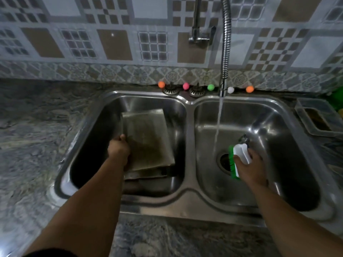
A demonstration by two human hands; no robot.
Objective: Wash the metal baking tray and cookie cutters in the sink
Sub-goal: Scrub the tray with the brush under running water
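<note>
A dull metal baking tray [148, 138] leans tilted in the left basin of the steel double sink [187, 193]. My left hand [118, 149] grips the tray's left edge. In the right basin my right hand [250, 166] holds a white scrub brush with green bristles [239, 156] above the drain [225, 161]. A small metal object [244, 139], perhaps a cookie cutter, lies just behind the brush; its shape is unclear. Water runs from the flexible tap [225, 52] into the right basin.
Grey stone counter [37, 136] surrounds the sink. Several coloured balls [210, 87] and two round strainers [171, 89] sit along the back rim. A rectangular plastic holder [315, 119] stands at the right. Patterned tiled wall behind.
</note>
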